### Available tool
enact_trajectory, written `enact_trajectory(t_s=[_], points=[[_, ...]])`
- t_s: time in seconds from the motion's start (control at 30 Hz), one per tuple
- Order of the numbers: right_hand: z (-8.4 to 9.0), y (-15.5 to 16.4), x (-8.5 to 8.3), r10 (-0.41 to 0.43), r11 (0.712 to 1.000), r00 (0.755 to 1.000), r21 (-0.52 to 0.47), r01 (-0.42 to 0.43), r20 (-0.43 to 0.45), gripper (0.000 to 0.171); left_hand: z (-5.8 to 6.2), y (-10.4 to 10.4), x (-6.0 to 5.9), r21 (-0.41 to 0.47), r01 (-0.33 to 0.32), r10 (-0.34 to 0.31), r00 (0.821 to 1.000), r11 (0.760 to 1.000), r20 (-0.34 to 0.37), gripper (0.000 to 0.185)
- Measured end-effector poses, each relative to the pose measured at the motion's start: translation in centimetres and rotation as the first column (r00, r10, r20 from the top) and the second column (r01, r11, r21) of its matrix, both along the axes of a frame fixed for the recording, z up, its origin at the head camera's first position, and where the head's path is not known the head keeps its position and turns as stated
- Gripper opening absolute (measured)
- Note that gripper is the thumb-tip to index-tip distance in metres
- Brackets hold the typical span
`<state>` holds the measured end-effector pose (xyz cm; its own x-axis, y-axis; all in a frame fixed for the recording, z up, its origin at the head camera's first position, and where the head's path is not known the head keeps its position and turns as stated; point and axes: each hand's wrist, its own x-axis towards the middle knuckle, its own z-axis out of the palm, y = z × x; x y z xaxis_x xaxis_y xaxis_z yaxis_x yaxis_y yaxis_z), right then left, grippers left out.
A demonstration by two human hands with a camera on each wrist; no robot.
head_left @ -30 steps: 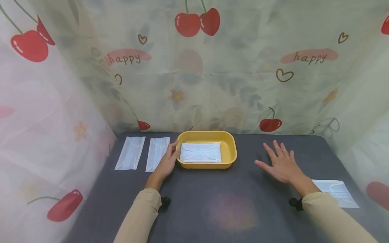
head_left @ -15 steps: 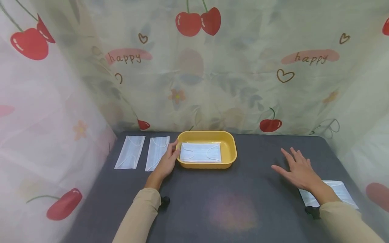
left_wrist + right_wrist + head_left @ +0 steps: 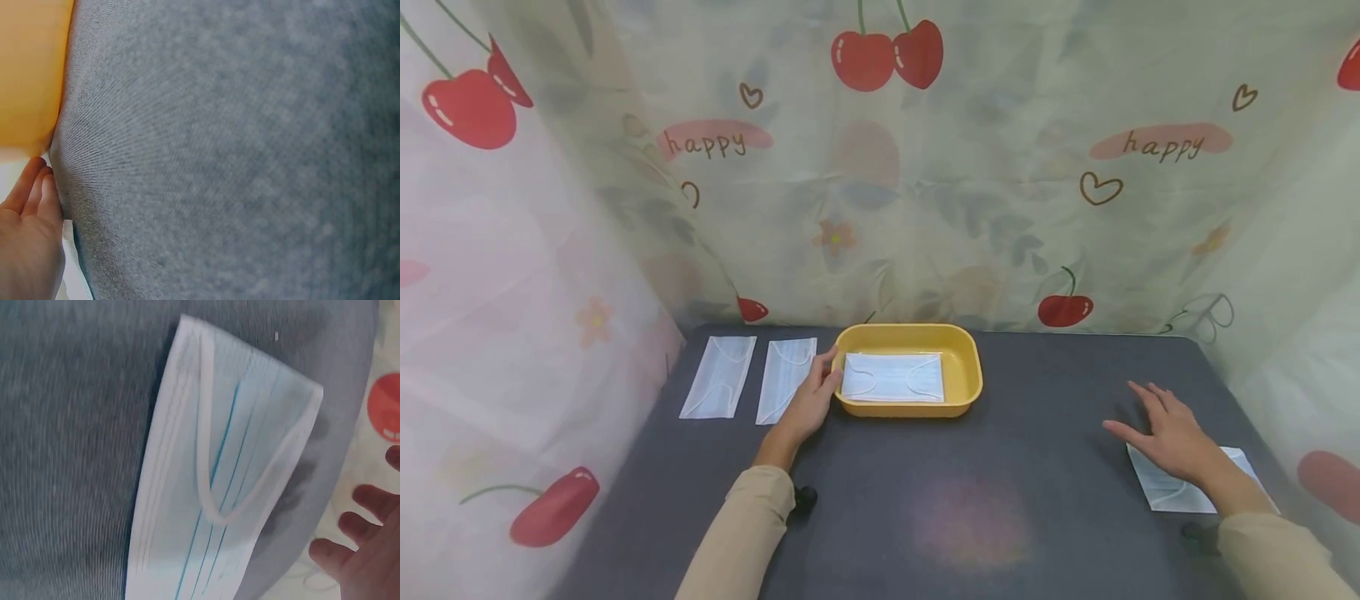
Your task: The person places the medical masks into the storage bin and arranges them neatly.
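Observation:
A yellow tray [image 3: 962, 375] stands at the back middle of the table, with a pale blue face mask [image 3: 891, 385] lying flat inside it. My left hand [image 3: 808, 404] rests against the tray's left side; its fingers look straight in the left wrist view, touching or nearly touching the yellow wall [image 3: 31, 75]. On the right, my right hand [image 3: 1176, 446] hovers above another face mask [image 3: 1176, 497], fingers spread and holding nothing. That mask [image 3: 169, 481] shows its ear loop in the right wrist view, apart from the fingertips; in the head view the hand and forearm cover part of it.
Two more face masks, one at the far left [image 3: 718, 379] and one nearer the tray [image 3: 781, 379], lie on the dark grey table [image 3: 880, 475]. A printed curtain [image 3: 925, 208] encloses the table at the back and both sides.
My right hand has moved rightward and toward me, from beside the tray to over the right mask. The left hand stays at the tray, which has not moved.

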<state>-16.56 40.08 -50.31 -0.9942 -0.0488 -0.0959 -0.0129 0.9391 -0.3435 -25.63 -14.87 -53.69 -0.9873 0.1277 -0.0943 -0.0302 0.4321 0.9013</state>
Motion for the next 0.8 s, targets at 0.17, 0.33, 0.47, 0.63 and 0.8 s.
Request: enact_trajectory(t_s=[0.17, 0.33, 0.47, 0.63, 0.8], points=[[0.0, 2.1, 0.2, -0.016, 1.0, 1.0, 0.018, 0.016, 0.004, 0.099, 0.0, 0.0, 0.0, -0.003, -0.001, 0.001, 1.0, 1.0, 0.013, 0.049], [-0.7, 4.1, 0.8, -0.023, 1.0, 0.999, 0.003, 0.023, -0.034, 0.098, 0.0, 0.1, 0.1, -0.001, 0.002, -0.002, 1.0, 1.0, 0.018, 0.05], [-1.4, 5.4, 1.6, -0.022, 0.999, 0.993, -0.025, 0.02, -0.112, 0.094, 0.0, 0.0, 0.1, -0.005, 0.009, -0.009, 1.0, 1.0, 0.005, 0.05], [-1.8, 6.8, 2.2, -0.05, 0.999, 0.989, -0.006, 0.05, -0.141, 0.094, 0.2, 0.0, 0.1, -0.004, 0.008, -0.008, 1.0, 1.0, 0.003, 0.05], [-1.8, 7.7, 2.7, -0.081, 0.996, 0.99, 0.012, 0.083, -0.113, 0.097, 0.2, 0.0, 0.1, -0.009, 0.009, -0.009, 1.0, 1.0, 0.002, 0.05]])
